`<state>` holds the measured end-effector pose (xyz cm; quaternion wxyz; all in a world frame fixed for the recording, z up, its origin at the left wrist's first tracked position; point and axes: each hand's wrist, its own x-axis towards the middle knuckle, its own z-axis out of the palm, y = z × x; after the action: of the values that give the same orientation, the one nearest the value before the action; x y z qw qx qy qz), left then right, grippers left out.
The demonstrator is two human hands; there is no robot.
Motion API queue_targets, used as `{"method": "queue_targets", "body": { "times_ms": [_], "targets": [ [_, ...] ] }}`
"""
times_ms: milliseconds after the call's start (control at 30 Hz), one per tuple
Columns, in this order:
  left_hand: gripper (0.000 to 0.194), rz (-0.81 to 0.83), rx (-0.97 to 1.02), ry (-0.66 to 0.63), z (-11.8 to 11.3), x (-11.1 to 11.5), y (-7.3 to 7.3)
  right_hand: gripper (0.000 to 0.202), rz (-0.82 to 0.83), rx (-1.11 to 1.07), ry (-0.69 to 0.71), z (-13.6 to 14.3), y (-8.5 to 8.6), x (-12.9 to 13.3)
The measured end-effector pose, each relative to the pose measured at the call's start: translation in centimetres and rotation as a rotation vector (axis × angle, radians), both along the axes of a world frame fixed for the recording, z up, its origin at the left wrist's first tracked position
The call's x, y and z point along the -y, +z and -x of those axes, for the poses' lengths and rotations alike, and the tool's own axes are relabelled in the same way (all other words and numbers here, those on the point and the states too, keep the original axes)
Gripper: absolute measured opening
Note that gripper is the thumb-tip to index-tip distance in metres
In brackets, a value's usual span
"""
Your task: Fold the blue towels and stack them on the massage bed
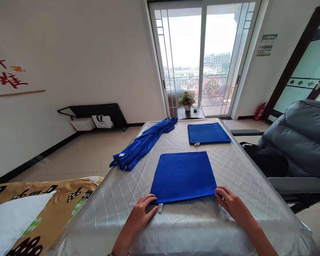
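Observation:
A blue cloth (185, 176), folded into a flat rectangle, lies before me on the quilted silver cover (138, 213). At its near left corner is my left hand (142, 211), fingers closed on the edge beside a small white tag (160, 207). My right hand (229, 200) pinches the near right corner between thumb and fingers. Farther back on the right lies a neat stack of folded blue cloths (209, 133), a white tag at its near edge. Several loose blue cloths (146, 142) are heaped lengthwise along the left edge.
A grey recliner (298, 138) stands close by on the right, a black bag (266, 160) on its seat. Down to the left lies a brown patterned blanket (56, 206) with a white pillow (18, 213). A small table (193, 113) holds a potted plant (187, 99) by the sliding door.

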<state>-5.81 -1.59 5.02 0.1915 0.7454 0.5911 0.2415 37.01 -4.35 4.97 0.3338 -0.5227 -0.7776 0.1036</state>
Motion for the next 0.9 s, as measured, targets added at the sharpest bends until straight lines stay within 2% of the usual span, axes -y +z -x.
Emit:
{"method": "queue_targets", "body": {
  "times_ms": [167,300,333,433,600,667,733,833,900],
  "targets": [
    [0.039,-0.03,0.003,0.0,0.3,-0.2,-0.9,0.021,-0.026,-0.054,0.019,-0.2,1.4,-1.5],
    [0.055,-0.027,-0.021,0.01,0.1,-0.2,-1.2,0.021,-0.061,-0.012,0.038,-0.2,3.4,-2.6],
    [0.054,-0.036,-0.025,0.018,0.0,-0.2,-1.3,0.022,-0.066,-0.003,0.045,-0.2,3.8,-2.8],
    [0.032,-0.093,-0.018,0.041,-0.3,-0.1,-1.5,0.024,-0.084,0.001,0.063,-0.3,4.7,-3.2],
    [0.035,-0.244,0.001,0.047,-0.1,0.0,-1.3,0.029,-0.123,-0.005,0.103,-1.3,4.9,-3.2],
    [0.037,-0.318,-0.009,0.043,0.0,0.0,-0.2,0.029,-0.16,-0.007,0.1,-1.8,5.2,-3.0],
    [0.035,-0.422,-0.033,0.043,-0.1,0.0,1.6,0.026,-0.227,-0.015,0.078,-2.5,6.0,-2.7],
    [0.023,-0.647,-0.082,0.006,-0.8,0.0,5.4,0.031,-0.362,-0.003,0.056,-4.0,8.2,-2.3],
    [0.022,-0.779,-0.107,-0.032,-1.7,-0.2,8.4,0.038,-0.459,0.024,0.051,-5.4,10.1,-1.8]
  ]
}}
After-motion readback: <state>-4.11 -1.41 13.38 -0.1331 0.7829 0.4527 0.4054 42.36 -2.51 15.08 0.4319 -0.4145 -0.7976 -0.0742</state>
